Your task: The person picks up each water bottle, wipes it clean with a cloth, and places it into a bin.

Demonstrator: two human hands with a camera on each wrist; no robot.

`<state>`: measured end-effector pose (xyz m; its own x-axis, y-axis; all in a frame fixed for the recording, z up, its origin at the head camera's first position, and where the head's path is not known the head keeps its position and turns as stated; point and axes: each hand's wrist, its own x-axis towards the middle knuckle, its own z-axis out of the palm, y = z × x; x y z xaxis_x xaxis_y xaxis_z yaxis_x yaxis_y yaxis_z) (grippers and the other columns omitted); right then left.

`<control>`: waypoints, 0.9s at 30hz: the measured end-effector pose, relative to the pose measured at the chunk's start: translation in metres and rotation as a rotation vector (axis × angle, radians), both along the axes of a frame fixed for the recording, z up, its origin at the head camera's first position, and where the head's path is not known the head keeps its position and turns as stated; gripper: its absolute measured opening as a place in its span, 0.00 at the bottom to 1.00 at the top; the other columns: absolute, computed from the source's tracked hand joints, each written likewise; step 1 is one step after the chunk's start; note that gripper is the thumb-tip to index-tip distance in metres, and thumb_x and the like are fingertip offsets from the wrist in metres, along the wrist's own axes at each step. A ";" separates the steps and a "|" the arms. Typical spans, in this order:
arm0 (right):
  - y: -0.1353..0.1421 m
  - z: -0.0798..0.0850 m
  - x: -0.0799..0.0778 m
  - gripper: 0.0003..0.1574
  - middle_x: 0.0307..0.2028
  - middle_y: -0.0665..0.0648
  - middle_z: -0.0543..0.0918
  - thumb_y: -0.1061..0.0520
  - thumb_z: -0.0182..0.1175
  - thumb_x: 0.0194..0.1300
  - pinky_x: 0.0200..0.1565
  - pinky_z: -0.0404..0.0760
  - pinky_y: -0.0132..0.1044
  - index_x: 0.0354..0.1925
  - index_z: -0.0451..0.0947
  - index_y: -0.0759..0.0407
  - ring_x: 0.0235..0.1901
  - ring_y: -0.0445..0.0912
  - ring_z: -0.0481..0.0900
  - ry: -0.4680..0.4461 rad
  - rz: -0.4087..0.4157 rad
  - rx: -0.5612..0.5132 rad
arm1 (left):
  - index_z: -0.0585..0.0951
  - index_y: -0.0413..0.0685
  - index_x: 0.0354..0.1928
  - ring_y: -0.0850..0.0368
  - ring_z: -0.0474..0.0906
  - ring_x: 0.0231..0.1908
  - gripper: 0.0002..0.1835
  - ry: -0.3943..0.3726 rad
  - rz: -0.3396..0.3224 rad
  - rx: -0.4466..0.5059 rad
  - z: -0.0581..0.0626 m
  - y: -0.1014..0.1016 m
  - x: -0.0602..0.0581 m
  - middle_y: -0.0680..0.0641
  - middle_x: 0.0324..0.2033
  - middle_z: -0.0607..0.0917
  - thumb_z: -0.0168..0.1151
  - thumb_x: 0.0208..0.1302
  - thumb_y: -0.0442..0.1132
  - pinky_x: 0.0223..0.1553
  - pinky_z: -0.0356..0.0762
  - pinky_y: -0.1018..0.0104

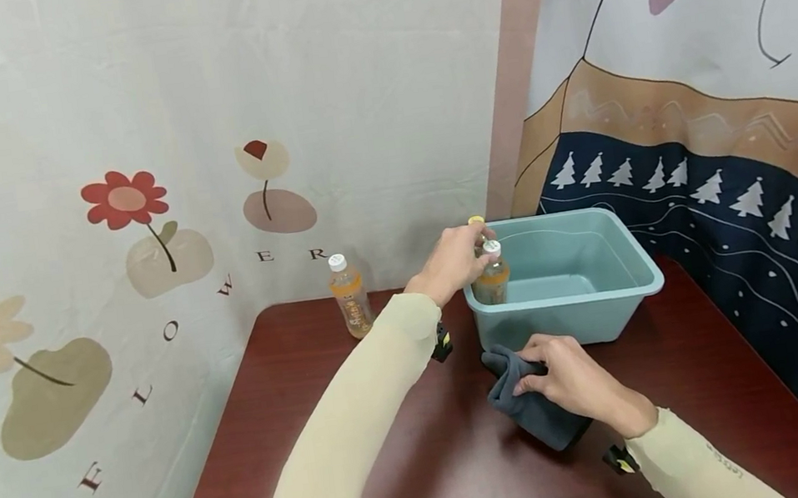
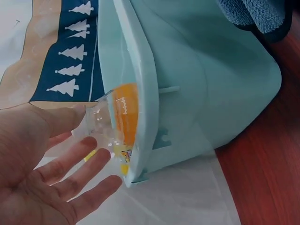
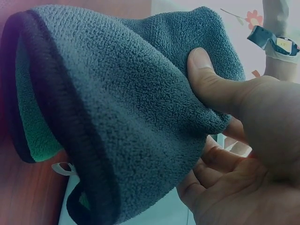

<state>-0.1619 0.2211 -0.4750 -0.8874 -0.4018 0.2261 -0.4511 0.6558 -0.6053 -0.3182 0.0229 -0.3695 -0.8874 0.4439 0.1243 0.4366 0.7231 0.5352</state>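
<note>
My left hand [image 1: 449, 257] is at the left end of a light blue plastic bin [image 1: 566, 313], beside the neck of a clear bottle [image 1: 492, 285] with a white cap and an orange band. In the left wrist view its fingers [image 2: 77, 180] are spread and nearly straight close to the bottle's neck. Another bottle's yellow cap [image 1: 475, 219] shows behind that hand. My right hand [image 1: 574, 373] pinches a folded dark grey-blue towel [image 1: 542, 415] between thumb and fingers in front of the bin. The towel's dark-edged end hangs down over the table.
A similar white-capped bottle [image 1: 353, 299] stands on the reddish-brown table [image 1: 311, 387], left of my left forearm. Behind the table hangs a pale curtain [image 1: 367, 118] with flower prints. A dark blue tree-patterned curtain [image 1: 746, 237] borders the right side.
</note>
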 end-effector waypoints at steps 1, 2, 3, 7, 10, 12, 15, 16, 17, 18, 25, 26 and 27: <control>0.000 0.000 0.000 0.20 0.43 0.44 0.92 0.57 0.86 0.68 0.41 0.86 0.30 0.57 0.98 0.55 0.45 0.40 0.90 0.002 -0.002 0.002 | 0.84 0.48 0.76 0.47 0.92 0.65 0.23 -0.002 0.001 0.008 0.001 -0.001 0.001 0.41 0.67 0.92 0.72 0.86 0.41 0.61 0.94 0.57; 0.001 0.000 0.000 0.20 0.43 0.44 0.92 0.57 0.86 0.68 0.41 0.85 0.30 0.57 0.98 0.55 0.45 0.40 0.89 0.006 -0.003 0.004 | 0.84 0.48 0.76 0.47 0.91 0.66 0.23 -0.005 0.002 0.017 0.002 -0.002 0.002 0.40 0.68 0.92 0.72 0.86 0.41 0.62 0.94 0.56; 0.001 0.000 -0.001 0.20 0.43 0.44 0.92 0.57 0.86 0.68 0.41 0.85 0.30 0.57 0.98 0.55 0.45 0.40 0.89 0.009 -0.003 0.007 | 0.84 0.48 0.76 0.46 0.91 0.67 0.23 -0.007 0.003 0.028 0.003 -0.003 0.003 0.40 0.68 0.91 0.72 0.86 0.42 0.63 0.93 0.55; 0.002 0.000 0.000 0.19 0.43 0.43 0.91 0.57 0.86 0.68 0.41 0.85 0.30 0.56 0.98 0.53 0.44 0.39 0.88 0.008 -0.007 0.010 | 0.84 0.48 0.76 0.45 0.89 0.69 0.23 0.001 0.010 0.081 0.007 -0.011 0.007 0.41 0.69 0.91 0.71 0.86 0.42 0.67 0.92 0.52; 0.003 -0.001 0.000 0.18 0.42 0.42 0.91 0.56 0.86 0.68 0.42 0.85 0.30 0.55 0.99 0.52 0.44 0.37 0.88 0.003 -0.006 0.009 | 0.84 0.48 0.75 0.43 0.90 0.68 0.22 0.035 0.022 0.127 0.009 -0.021 0.011 0.41 0.68 0.91 0.71 0.87 0.42 0.67 0.92 0.50; 0.003 -0.002 0.001 0.17 0.42 0.41 0.90 0.56 0.86 0.68 0.42 0.85 0.30 0.55 0.99 0.51 0.44 0.37 0.87 -0.002 -0.006 0.010 | 0.85 0.46 0.74 0.41 0.90 0.67 0.20 0.070 0.029 0.171 0.010 -0.029 0.012 0.39 0.68 0.91 0.70 0.87 0.41 0.68 0.92 0.48; 0.004 -0.002 0.002 0.18 0.42 0.41 0.90 0.55 0.86 0.68 0.42 0.85 0.31 0.55 0.99 0.49 0.44 0.37 0.87 0.001 -0.017 0.015 | 0.88 0.44 0.70 0.40 0.91 0.65 0.17 0.152 0.033 0.233 0.009 -0.046 0.011 0.38 0.65 0.92 0.69 0.87 0.39 0.68 0.91 0.47; 0.005 -0.002 0.002 0.17 0.42 0.41 0.90 0.55 0.87 0.68 0.42 0.85 0.31 0.54 0.99 0.49 0.45 0.37 0.87 0.004 -0.020 0.017 | 0.89 0.44 0.69 0.41 0.92 0.64 0.16 0.185 0.039 0.250 0.008 -0.052 0.010 0.39 0.64 0.92 0.69 0.87 0.38 0.69 0.91 0.47; 0.005 -0.002 0.002 0.17 0.43 0.41 0.91 0.55 0.87 0.67 0.43 0.85 0.31 0.54 0.99 0.49 0.45 0.38 0.88 0.006 -0.025 0.019 | 0.89 0.44 0.67 0.40 0.92 0.63 0.15 0.218 0.046 0.266 0.007 -0.059 0.009 0.39 0.63 0.93 0.69 0.87 0.38 0.69 0.91 0.47; 0.006 -0.002 0.003 0.17 0.43 0.41 0.91 0.55 0.87 0.67 0.43 0.85 0.31 0.54 0.99 0.48 0.45 0.38 0.88 0.007 -0.028 0.020 | 0.90 0.44 0.66 0.41 0.93 0.62 0.14 0.253 0.056 0.278 0.005 -0.066 0.007 0.39 0.61 0.93 0.69 0.87 0.37 0.69 0.90 0.47; 0.008 -0.002 0.003 0.17 0.43 0.42 0.91 0.56 0.86 0.68 0.43 0.86 0.31 0.54 0.99 0.49 0.45 0.39 0.88 0.008 -0.028 0.018 | 0.94 0.45 0.60 0.40 0.92 0.60 0.10 0.431 0.195 0.320 -0.013 -0.128 0.003 0.40 0.57 0.95 0.73 0.83 0.34 0.64 0.91 0.43; 0.008 -0.003 0.003 0.17 0.43 0.42 0.91 0.56 0.86 0.67 0.43 0.86 0.31 0.54 0.99 0.49 0.45 0.38 0.88 0.007 -0.028 0.019 | 0.94 0.45 0.60 0.40 0.91 0.61 0.10 0.442 0.221 0.326 -0.017 -0.137 0.003 0.39 0.57 0.95 0.73 0.82 0.34 0.64 0.90 0.42; 0.008 -0.003 0.003 0.17 0.43 0.41 0.91 0.57 0.87 0.67 0.43 0.86 0.31 0.53 0.99 0.49 0.45 0.38 0.88 0.005 -0.029 0.020 | 0.94 0.46 0.60 0.39 0.91 0.61 0.11 0.446 0.248 0.325 -0.020 -0.146 0.003 0.39 0.58 0.94 0.74 0.82 0.34 0.65 0.89 0.40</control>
